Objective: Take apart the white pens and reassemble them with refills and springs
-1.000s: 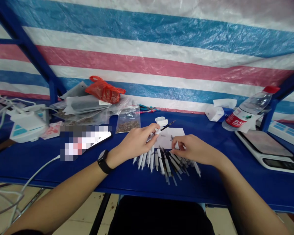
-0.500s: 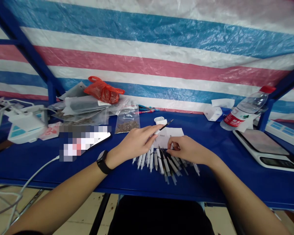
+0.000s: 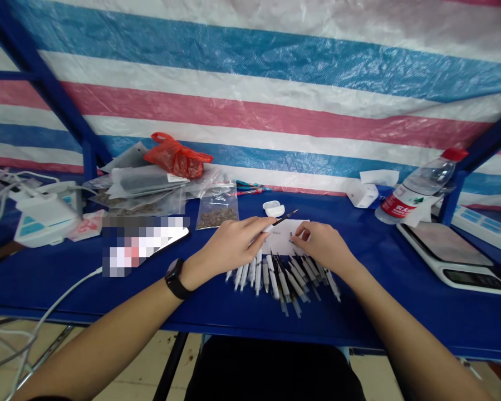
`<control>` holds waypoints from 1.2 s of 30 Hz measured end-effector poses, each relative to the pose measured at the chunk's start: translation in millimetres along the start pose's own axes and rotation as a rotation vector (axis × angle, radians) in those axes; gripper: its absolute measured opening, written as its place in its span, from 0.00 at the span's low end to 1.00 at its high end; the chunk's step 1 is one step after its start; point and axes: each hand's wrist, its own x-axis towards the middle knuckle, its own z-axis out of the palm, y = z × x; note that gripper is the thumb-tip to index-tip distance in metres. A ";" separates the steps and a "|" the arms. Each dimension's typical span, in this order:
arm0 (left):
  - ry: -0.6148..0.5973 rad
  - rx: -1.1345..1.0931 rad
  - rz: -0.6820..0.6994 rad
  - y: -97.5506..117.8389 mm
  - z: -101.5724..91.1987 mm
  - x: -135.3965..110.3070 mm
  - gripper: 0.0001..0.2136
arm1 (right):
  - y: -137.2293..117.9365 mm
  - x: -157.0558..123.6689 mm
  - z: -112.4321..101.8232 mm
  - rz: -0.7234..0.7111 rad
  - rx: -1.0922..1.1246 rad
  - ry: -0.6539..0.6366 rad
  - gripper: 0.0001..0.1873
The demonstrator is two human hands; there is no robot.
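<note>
I read the left hand (image 3: 229,246) as closed in a light pinch: its fingers (image 3: 250,225) curl around a slim white tube (image 3: 268,227) with a thin dark tip (image 3: 287,217) that points away from me, up and to the right in the head view. The tube should handle as a light, stiff, smooth item. The tip looks fine and may be fragile, so take hold on the white barrel, not at the tip. The present grip sits on the barrel, just above a sheet of white paper (image 3: 286,234). The right hand (image 3: 323,245) is half closed, its fingertips (image 3: 298,228) down at the right part of the paper; whether it pinches something small there I cannot tell. Similar tubes (image 3: 275,278) lie side by side in a fanned bank on the blue table (image 3: 401,328), just below the paper and partly under both hands. A small white case (image 3: 273,208) sits just beyond the paper
</note>
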 end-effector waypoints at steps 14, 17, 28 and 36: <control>-0.019 0.104 0.068 1.1 -1.2 0.2 0.17 | -5.2 1.8 10.7 -0.011 0.136 0.038 0.05; -0.020 0.109 0.079 1.1 -0.9 0.6 0.18 | -7.1 1.4 11.7 -0.012 0.162 0.035 0.06; -0.002 0.077 0.095 -0.1 1.3 -0.9 0.17 | -5.5 3.5 13.5 -0.123 0.275 0.123 0.14; -0.156 -0.704 -0.197 18.0 -10.1 5.5 0.13 | 4.6 -0.3 2.8 -0.127 0.494 0.234 0.11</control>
